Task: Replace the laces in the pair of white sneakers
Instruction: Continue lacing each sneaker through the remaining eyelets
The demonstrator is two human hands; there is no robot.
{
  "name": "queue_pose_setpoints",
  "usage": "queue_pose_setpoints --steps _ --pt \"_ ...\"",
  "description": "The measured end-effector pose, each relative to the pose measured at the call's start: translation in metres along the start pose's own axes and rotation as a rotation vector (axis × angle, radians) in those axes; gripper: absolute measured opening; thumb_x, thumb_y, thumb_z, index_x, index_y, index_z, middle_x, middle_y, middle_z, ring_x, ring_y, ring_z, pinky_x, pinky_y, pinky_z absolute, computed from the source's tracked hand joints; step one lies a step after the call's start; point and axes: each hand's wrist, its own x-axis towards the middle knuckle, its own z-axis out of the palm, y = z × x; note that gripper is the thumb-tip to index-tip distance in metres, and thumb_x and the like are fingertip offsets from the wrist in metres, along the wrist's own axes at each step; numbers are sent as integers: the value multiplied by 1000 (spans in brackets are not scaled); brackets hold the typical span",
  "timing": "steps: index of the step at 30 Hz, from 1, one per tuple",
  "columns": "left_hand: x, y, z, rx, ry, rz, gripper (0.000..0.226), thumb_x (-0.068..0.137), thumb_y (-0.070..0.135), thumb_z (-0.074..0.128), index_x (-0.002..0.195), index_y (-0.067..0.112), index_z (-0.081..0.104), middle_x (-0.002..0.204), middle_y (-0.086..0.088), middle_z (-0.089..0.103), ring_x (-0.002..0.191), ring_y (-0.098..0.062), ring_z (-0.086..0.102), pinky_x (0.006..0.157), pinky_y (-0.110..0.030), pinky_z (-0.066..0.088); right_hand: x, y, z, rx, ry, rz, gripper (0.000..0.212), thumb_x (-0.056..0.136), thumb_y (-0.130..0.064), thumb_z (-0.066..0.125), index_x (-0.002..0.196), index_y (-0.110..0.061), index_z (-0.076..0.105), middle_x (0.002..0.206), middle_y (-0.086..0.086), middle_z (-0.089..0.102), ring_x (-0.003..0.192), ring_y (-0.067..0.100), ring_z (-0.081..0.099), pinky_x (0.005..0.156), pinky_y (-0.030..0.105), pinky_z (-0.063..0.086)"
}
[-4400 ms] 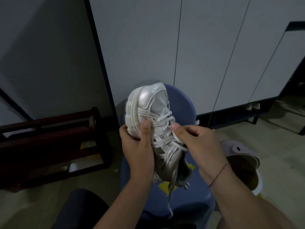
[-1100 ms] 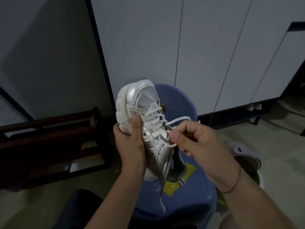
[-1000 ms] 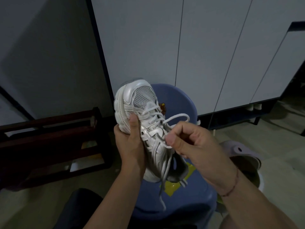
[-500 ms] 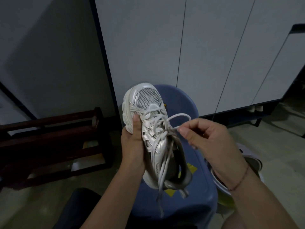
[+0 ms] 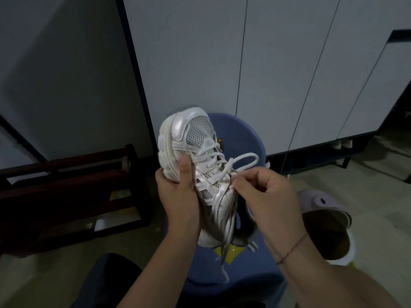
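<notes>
A white sneaker [image 5: 191,138] with a mesh toe is held up over a blue plastic stool [image 5: 242,138], toe pointing away from me. My left hand [image 5: 178,192] grips its left side, thumb pressed on the upper by the eyelets. My right hand [image 5: 264,192] pinches the white lace [image 5: 246,160] at the middle eyelets, and a loop of it arcs up to the right. The loose lace ends hang down past the heel over the stool seat.
A dark wooden rack [image 5: 71,192] stands low on the left. Pale cabinet doors [image 5: 278,70] rise behind the stool. A lilac clog [image 5: 320,201] and a round white-rimmed container [image 5: 329,236] sit on the floor at the right. My dark-clothed knee [image 5: 106,283] is at the bottom.
The lace loop at the middle eyelets has been drawn out longer to the right. My right hand's pinch sits lower, close to the tongue. The shoe tilted slightly.
</notes>
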Motion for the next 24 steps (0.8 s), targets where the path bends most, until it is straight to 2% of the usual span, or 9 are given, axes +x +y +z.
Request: queue_pose_setpoints --steps 3,6,8,10,13,16,18,21,24 --pt "2 0 -1 -33 82 -1 65 73 59 63 118 12 56 111 -1 70 98 -10 69 84 -30 56 -5 -4 2 92 -114 -96 10 81 -16 71 71 -20 70 67 1 69 62 15 63 59 20 52" --pt "9 -2 -4 -92 155 -27 77 76 65 68 119 3 58 112 -12 71 101 -24 70 90 -45 56 -9 -10 1 132 -394 -170 5 78 -22 68 77 -17 69 66 -5 65 61 9 58 60 19 49" --pt "11 -2 -6 -119 156 -49 77 75 63 69 119 0 59 112 -16 71 102 -31 69 90 -48 56 -6 -11 0 139 -525 -132 11 77 -23 67 79 -13 67 64 -8 61 58 3 55 58 15 45" --pt "12 -1 -6 -110 152 -55 75 76 62 70 119 2 58 112 -14 71 103 -30 69 89 -46 57 -3 -13 -2 138 -583 -36 25 78 -33 65 80 -8 68 58 -5 56 48 4 48 50 19 41" --pt "10 -1 -6 -58 123 -44 67 69 64 68 112 13 58 109 -5 71 99 -19 70 87 -40 57 0 -13 -6 173 -586 164 53 80 -49 57 84 3 68 48 0 51 37 10 37 42 21 34" --pt "8 0 -7 -24 79 -21 56 68 60 66 107 20 56 107 1 70 96 -11 70 81 -28 57 -1 -13 -5 263 -554 290 43 80 -43 53 78 -3 70 40 2 39 33 9 26 36 15 27" --pt "8 0 -6 -5 92 -1 51 66 58 64 102 23 55 104 3 69 93 -7 69 78 -24 55 -2 -13 -5 265 -568 232 34 82 -36 55 78 -6 70 41 2 35 35 10 24 37 14 26" --pt "10 -1 -4 -26 140 13 54 70 56 65 105 16 57 104 1 69 94 -10 68 77 -23 55 -6 -17 -7 143 -714 8 23 86 -29 57 76 -12 71 45 4 41 40 15 32 42 18 31" --pt "12 -2 -3 -57 156 -28 53 81 44 66 115 5 56 106 -4 69 87 -7 67 67 -14 55 -8 -24 -11 18 -909 -91 22 90 -22 57 71 -26 67 53 4 52 42 2 42 47 13 36"
